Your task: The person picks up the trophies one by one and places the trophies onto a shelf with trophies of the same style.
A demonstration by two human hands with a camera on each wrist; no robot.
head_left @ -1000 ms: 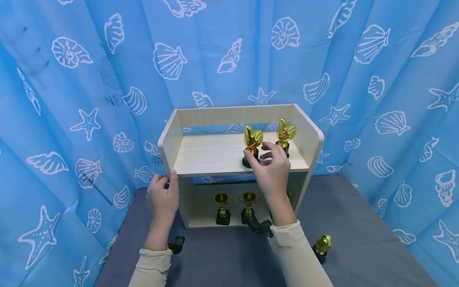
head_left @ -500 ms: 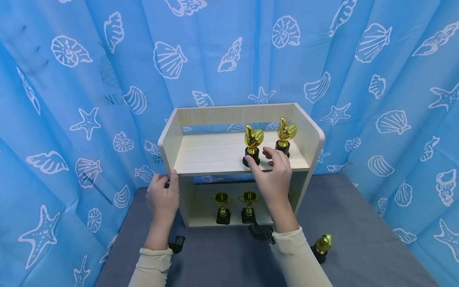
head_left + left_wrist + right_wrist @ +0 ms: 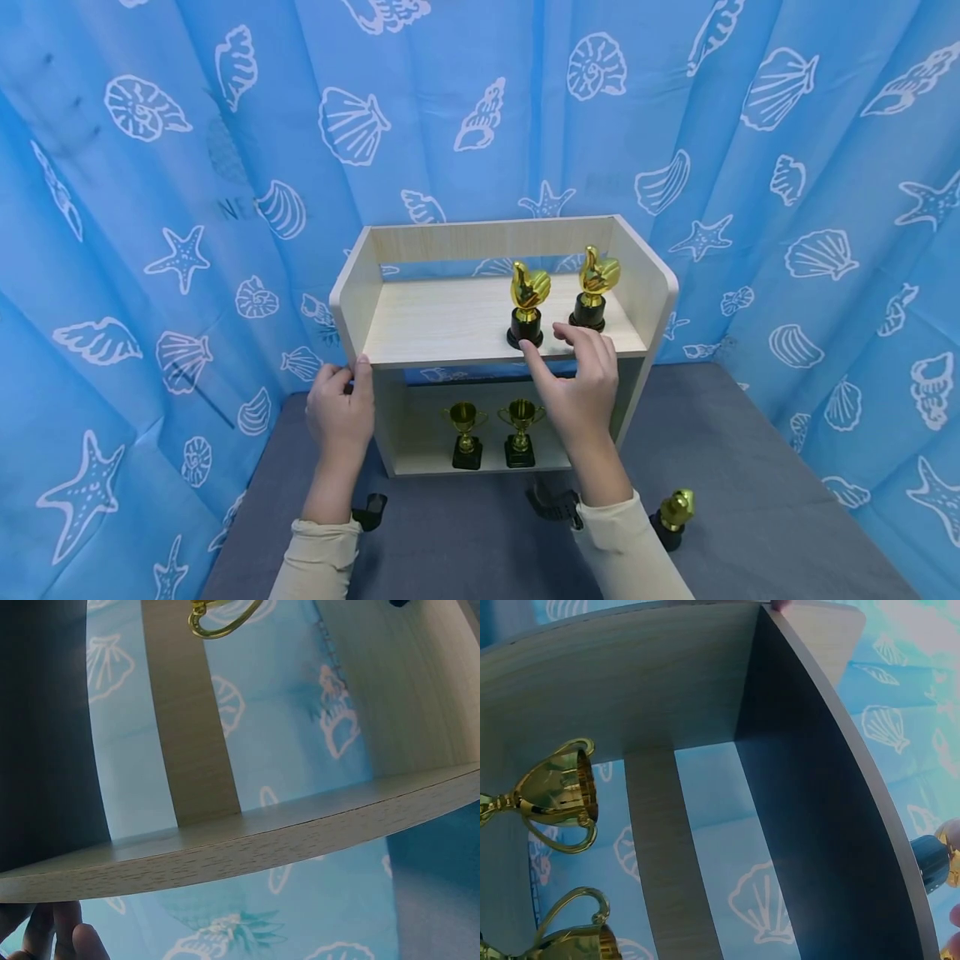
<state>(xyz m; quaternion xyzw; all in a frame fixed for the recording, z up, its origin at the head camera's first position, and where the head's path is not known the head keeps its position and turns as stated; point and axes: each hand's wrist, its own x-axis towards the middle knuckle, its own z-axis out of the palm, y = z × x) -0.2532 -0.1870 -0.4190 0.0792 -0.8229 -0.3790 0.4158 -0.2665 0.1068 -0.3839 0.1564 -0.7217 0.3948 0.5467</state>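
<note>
My left hand [image 3: 341, 408] holds the left side panel of a pale wooden shelf [image 3: 442, 321], its thumb on the front edge. In the left wrist view its fingers [image 3: 64, 930] lie against the panel's outer face. On the upper board stand two gold thumbs-up trophies with black bases, one nearer the middle [image 3: 527, 304] and one on the right [image 3: 592, 287]. Just in front of them my right hand [image 3: 581, 387] has its thumb and fingers spread, holding nothing. Its thumb tip is close to the middle trophy's base; whether they touch I cannot tell.
Two gold cup trophies, one left [image 3: 466, 433] and one right [image 3: 520, 432], stand in the lower compartment. Another gold-topped trophy [image 3: 672, 518] with a black base stands on the grey cloth [image 3: 465, 542] at right. A blue shell-print curtain [image 3: 450, 108] hangs behind.
My right hand has let go of the middle thumbs-up trophy and drawn down and back from it. That trophy stays upright on the board. My left hand keeps its place.
</note>
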